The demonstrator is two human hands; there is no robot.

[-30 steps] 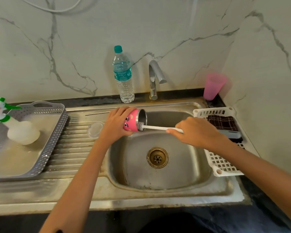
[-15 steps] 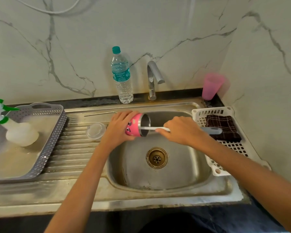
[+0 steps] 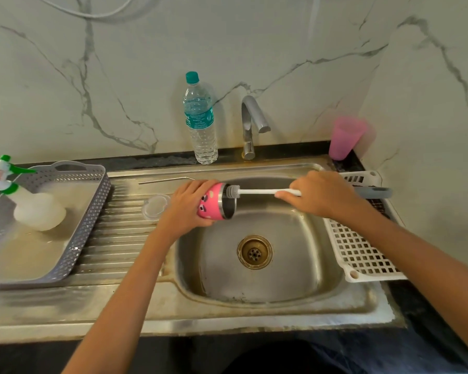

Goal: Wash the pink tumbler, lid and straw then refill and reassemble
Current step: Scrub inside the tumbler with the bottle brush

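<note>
Pink tumbler lies on its side in the air over the left rim of the sink basin, held there by the left hand. Its fingers are curled over the tumbler's base and back, and the thumb is hidden beneath. The long axis runs left to right, nearly level. The steel-rimmed open mouth points right toward the right hand, and a printed face on the wall turns toward the camera.

A bottle brush lies along almost the same line, with its grey bristle head at the upper edge of the mouth. The right hand's fingers are wrapped tightly round the white shaft, and the grey handle end sticks out past the hand.

Just left of the tumbler, a clear lid rests on the ribbed drainboard, partly covered by the left hand. A thin metal straw lies flat along the back of the drainboard. Farther left is a grey perforated tray holding a spray bottle on its side.

Behind the basin, a water bottle and the tap stand against the marble wall, with a pink cup in the corner. A white slotted basket sits on the basin's right edge, under the right forearm. The drain is well below both hands. The dark desk borders the sink unit.
</note>
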